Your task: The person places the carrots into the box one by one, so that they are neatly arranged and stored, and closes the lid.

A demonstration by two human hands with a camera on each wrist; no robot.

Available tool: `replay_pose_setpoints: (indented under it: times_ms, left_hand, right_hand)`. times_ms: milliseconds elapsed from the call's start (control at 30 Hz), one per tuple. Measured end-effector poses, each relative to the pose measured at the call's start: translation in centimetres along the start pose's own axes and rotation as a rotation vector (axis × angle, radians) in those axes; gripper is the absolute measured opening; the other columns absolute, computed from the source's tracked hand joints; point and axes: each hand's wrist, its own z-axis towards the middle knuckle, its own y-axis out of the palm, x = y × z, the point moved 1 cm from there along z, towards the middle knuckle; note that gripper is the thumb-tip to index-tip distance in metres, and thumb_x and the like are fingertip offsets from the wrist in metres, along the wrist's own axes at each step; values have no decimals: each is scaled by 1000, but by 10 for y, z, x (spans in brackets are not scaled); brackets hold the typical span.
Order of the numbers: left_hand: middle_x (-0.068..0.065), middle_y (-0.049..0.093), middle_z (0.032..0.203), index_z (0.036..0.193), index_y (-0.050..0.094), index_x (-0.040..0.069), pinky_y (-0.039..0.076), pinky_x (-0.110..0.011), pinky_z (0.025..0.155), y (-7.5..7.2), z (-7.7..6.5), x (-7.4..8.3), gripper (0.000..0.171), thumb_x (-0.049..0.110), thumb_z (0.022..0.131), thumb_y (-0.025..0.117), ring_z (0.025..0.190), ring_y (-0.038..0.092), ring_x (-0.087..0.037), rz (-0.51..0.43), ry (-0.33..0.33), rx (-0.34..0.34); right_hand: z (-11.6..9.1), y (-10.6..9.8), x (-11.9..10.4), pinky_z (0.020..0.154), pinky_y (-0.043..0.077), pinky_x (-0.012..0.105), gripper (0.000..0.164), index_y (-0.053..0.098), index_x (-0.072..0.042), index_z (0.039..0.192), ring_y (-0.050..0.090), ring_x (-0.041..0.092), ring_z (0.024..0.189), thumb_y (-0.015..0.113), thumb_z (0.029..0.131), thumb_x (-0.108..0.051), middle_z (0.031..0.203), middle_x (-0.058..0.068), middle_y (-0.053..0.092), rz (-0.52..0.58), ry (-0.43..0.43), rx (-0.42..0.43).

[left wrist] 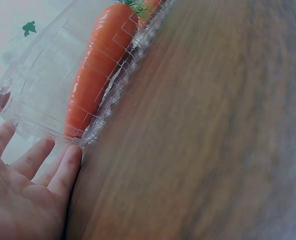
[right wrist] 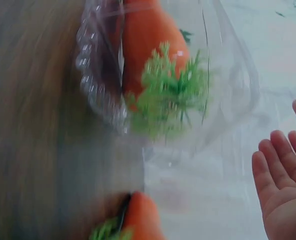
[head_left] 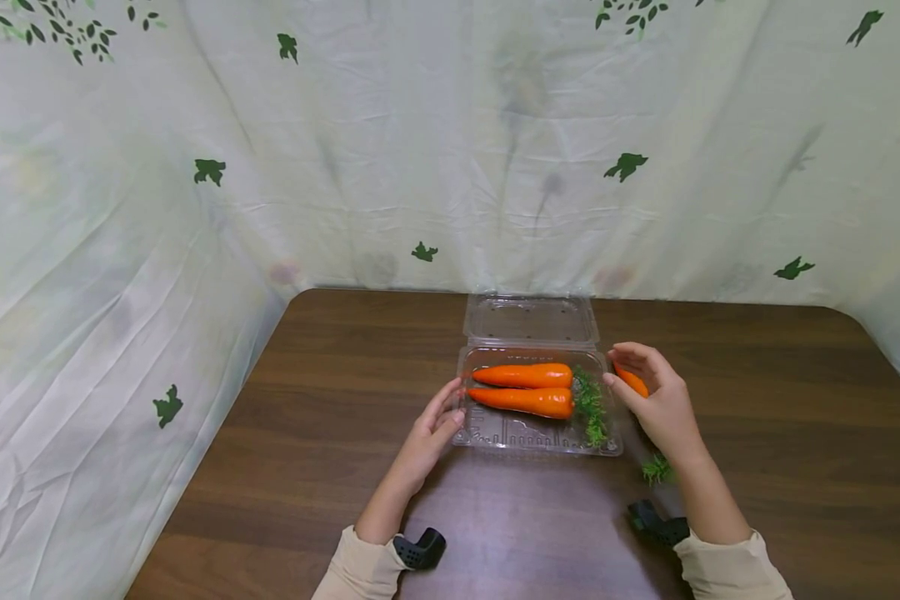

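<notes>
Two orange carrots (head_left: 525, 402) with green leafy tops (head_left: 589, 407) lie side by side in a clear plastic clamshell box (head_left: 495, 437), their tips toward the left. My left hand (head_left: 429, 437) is at the box's left end. Its fairly straight fingers (left wrist: 65, 172) touch the end wall, and the thumb is by the rim. Just beyond the box's right end is my right hand (head_left: 656, 400), its fingers loosely extended and holding nothing. Another carrot (head_left: 632, 381) lies on the table beside the box, partly hidden behind the right hand; green leaves (head_left: 656, 469) show near that wrist.
The box's transparent lid (head_left: 531, 320) is folded back toward the table's far edge. A brown wooden table (head_left: 330, 400) carries everything. Behind it hangs a pale curtain (head_left: 390, 167) with green leaf prints. Black devices (head_left: 420, 550) are worn on both wrists.
</notes>
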Motion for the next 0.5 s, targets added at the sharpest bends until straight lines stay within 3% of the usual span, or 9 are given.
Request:
replay_pose_setpoints:
  times_ms: [233,500]
  left_hand:
    - [-23,30,138,141,24,4,31,-46,97,0,0,0,51,8,94,44,120,35,-40,3,-1,-1]
    - [-24,31,138,140,25,3,31,-46,97,1,0,1,50,7,94,44,120,36,-40,11,-1,4]
  right_hand:
    - [-13,-22,40,88,38,17,44,50,-5,123,51,14,107,64,81,-2,116,10,54,-9,-33,71]
    - [-32,-38,30,83,38,10,44,51,-4,121,50,2,104,67,80,-7,114,8,56,-140,111,121]
